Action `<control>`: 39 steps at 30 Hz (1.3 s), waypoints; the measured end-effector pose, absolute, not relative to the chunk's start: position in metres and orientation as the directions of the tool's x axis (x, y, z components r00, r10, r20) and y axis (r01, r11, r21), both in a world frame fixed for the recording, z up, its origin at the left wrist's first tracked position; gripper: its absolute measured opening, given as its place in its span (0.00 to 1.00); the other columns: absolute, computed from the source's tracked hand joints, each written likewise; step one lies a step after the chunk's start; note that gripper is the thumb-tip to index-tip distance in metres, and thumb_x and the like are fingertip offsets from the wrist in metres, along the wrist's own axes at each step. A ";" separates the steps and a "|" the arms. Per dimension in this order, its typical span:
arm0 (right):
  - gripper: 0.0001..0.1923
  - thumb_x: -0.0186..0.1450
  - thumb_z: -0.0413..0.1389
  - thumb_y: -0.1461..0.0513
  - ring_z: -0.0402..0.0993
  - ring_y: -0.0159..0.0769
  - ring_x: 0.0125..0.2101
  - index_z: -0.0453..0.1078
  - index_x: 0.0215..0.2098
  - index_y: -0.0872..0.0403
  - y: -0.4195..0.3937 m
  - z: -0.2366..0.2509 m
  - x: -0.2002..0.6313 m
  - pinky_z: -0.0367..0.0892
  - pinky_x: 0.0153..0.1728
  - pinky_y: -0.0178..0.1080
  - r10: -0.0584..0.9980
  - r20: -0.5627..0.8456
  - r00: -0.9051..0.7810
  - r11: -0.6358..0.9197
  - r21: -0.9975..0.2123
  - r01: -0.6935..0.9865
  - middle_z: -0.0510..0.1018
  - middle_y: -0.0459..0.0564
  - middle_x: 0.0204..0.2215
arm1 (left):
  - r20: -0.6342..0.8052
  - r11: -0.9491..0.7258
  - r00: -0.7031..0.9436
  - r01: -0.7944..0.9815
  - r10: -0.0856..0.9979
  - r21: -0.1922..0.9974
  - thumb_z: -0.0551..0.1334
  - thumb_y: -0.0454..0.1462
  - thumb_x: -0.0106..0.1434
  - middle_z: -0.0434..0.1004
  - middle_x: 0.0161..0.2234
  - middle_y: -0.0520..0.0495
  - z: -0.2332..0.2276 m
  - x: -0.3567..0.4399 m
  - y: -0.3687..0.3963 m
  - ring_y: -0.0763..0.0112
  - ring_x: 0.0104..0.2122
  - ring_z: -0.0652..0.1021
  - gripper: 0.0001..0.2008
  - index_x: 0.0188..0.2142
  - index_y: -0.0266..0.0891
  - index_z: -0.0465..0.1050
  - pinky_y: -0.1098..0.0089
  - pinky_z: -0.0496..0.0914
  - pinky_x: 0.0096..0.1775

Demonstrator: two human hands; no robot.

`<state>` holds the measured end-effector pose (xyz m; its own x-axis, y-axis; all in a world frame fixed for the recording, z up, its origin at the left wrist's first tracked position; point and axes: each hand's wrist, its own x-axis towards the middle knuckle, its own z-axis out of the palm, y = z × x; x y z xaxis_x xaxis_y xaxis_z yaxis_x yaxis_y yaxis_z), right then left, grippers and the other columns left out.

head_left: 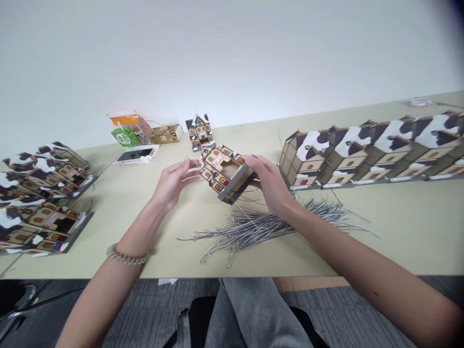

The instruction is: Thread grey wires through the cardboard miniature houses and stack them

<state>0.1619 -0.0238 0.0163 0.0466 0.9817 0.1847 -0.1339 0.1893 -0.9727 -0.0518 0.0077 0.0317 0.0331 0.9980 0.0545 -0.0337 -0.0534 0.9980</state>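
A miniature model house [222, 170] with a grey base and a sign on its front is held tilted above the table. My right hand [271, 186] grips it by the base end, thumb on top. At its roof end is my left hand [176, 181], the fingers stretched out and apart. Whether those fingertips touch the roof, I cannot tell. Thin wires hang below the base. Under my right forearm lies a loose bundle of grey wires [250, 232] with small beads at their ends.
A row of snow-roofed model houses [380, 152] stands at right; several more [43, 217] lie at left. Toward the wall are a small house [200, 131], a printed box [166, 134], a green packet [125, 137] and a phone [136, 154].
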 end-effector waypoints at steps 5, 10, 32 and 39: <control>0.20 0.57 0.55 0.44 0.68 0.37 0.39 0.71 0.33 0.51 -0.025 0.016 0.162 0.66 0.40 0.40 0.979 0.198 0.040 0.202 -0.971 -0.127 0.73 0.47 0.36 | -0.102 0.108 0.103 -0.045 0.989 0.993 0.66 0.49 0.53 0.78 0.40 0.39 0.030 -0.048 0.009 0.66 0.33 0.77 0.20 0.37 0.34 0.77 0.63 0.74 0.39; 0.20 0.57 0.55 0.44 0.68 0.35 0.36 0.71 0.32 0.51 -0.025 0.016 0.161 0.67 0.37 0.38 0.984 0.179 0.021 0.180 -0.971 -0.156 0.72 0.47 0.35 | -0.197 0.205 0.127 -0.050 0.972 0.978 0.63 0.47 0.57 0.79 0.35 0.41 0.033 -0.046 0.008 0.65 0.31 0.78 0.17 0.38 0.35 0.76 0.62 0.75 0.37; 0.20 0.56 0.56 0.44 0.66 0.33 0.33 0.69 0.31 0.52 -0.027 0.018 0.160 0.67 0.35 0.38 0.989 0.150 0.012 0.149 -0.969 -0.195 0.71 0.47 0.32 | -0.167 0.189 0.189 -0.107 0.968 0.976 0.64 0.39 0.58 0.80 0.39 0.39 0.029 -0.046 0.008 0.65 0.36 0.79 0.11 0.37 0.34 0.78 0.65 0.76 0.41; 0.20 0.56 0.56 0.44 0.67 0.34 0.34 0.71 0.33 0.51 -0.028 0.018 0.159 0.67 0.36 0.39 0.982 0.187 0.012 0.186 -0.969 -0.161 0.72 0.47 0.35 | -0.130 0.146 0.140 -0.110 0.982 0.983 0.67 0.37 0.54 0.80 0.35 0.41 0.027 -0.046 0.008 0.68 0.32 0.78 0.10 0.34 0.32 0.78 0.63 0.75 0.43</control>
